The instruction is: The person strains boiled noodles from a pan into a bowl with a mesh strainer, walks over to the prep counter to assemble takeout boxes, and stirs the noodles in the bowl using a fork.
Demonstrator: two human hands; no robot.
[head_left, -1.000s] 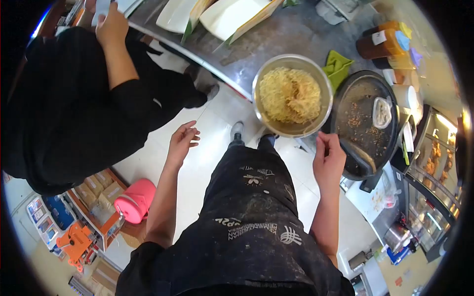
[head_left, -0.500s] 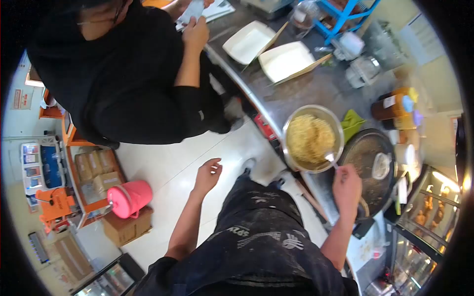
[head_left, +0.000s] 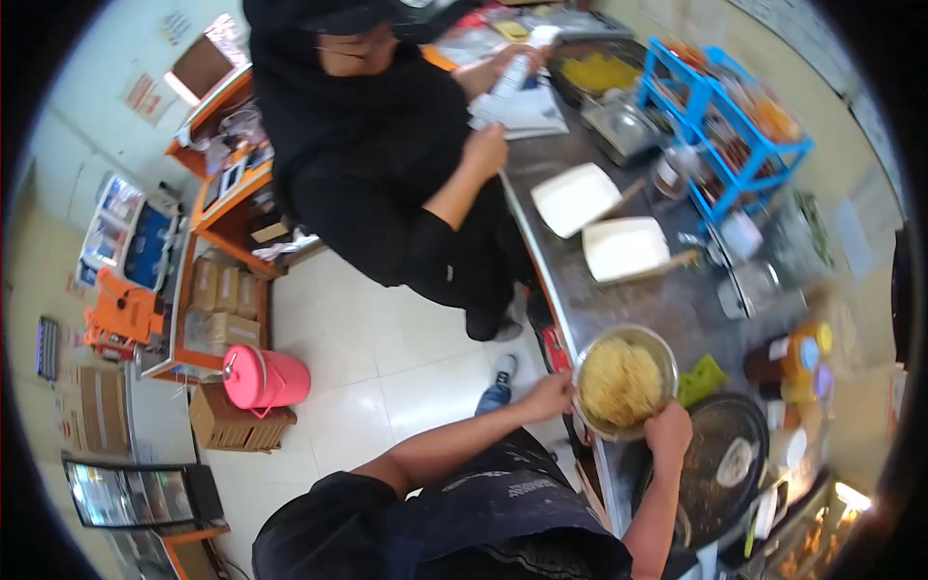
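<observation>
A round metal bowl (head_left: 671, 365) with pale yellow noodle-like strands (head_left: 621, 382) in it stands near the counter's front edge. At its left rim my left hand (head_left: 548, 397) is closed, fingertips against the metal. My right hand (head_left: 669, 430) is closed at the lower right rim, beside a large dark round pan (head_left: 710, 483). The utensil seen earlier in that hand does not show now. A green cloth (head_left: 701, 380) lies just right of the bowl.
Two white paper trays (head_left: 577, 200) (head_left: 626, 249) sit farther up the steel counter (head_left: 551, 290). Behind them is a blue rack (head_left: 720, 135). A person in black (head_left: 372, 164) stands at the left, holding a white item. A pink bucket (head_left: 280, 377) rests on a box.
My left hand has come from open in the air to the bowl's left rim. My right hand has moved onto the rim, and the utensil is out of sight. The view has shifted.
</observation>
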